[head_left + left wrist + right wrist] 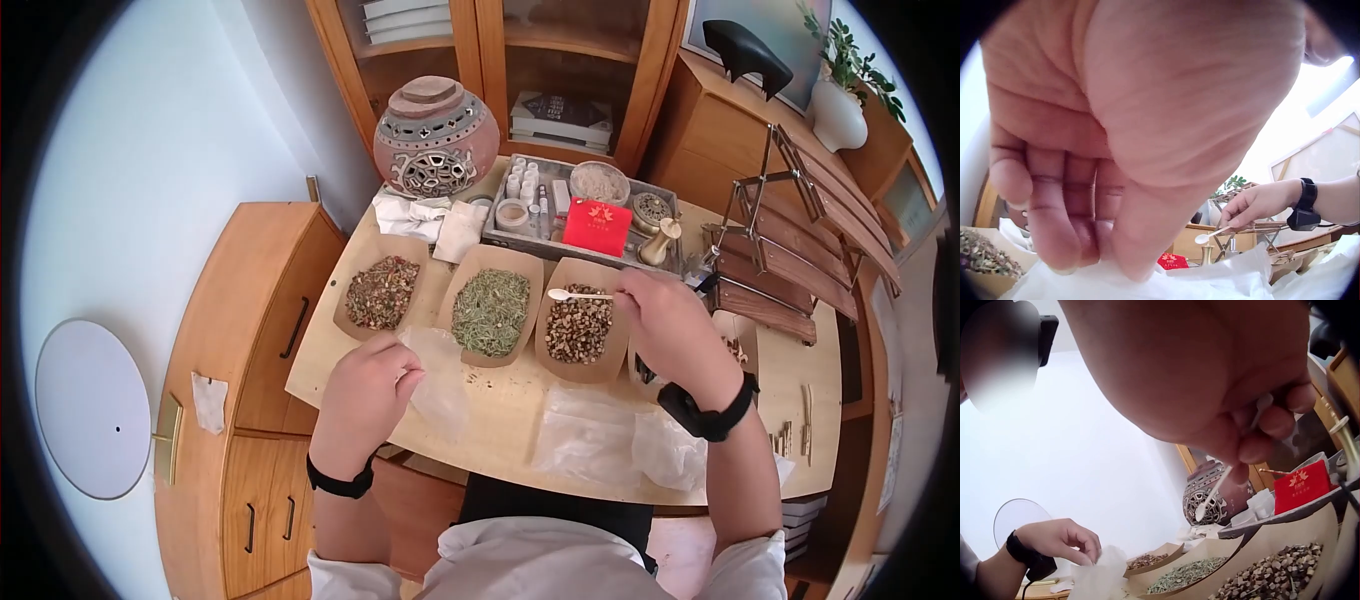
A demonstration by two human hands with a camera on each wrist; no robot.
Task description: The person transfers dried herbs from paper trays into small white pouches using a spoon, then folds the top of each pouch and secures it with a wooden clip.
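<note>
My left hand [400, 372] pinches the top of a small translucent white bag [437, 385] just in front of the trays; in the left wrist view the fingers [1066, 212] curl onto the bag [1147, 284]. My right hand [640, 290] holds a small white spoon [575, 295] by its handle above the tray of brown chunks [577, 325]. The spoon [1210, 500] looks empty in the right wrist view. Beside that tray lie a tray of green herbs [490, 312] and a tray of mixed dried flowers [381, 292].
A grey tray [520, 235] with small bottles, a bowl and a red box [597, 226] sits behind the trays. A carved clay pot [436, 137] stands at the back. A wooden rack [790, 240] is at the right. More clear bags [600, 435] lie near the table's front edge.
</note>
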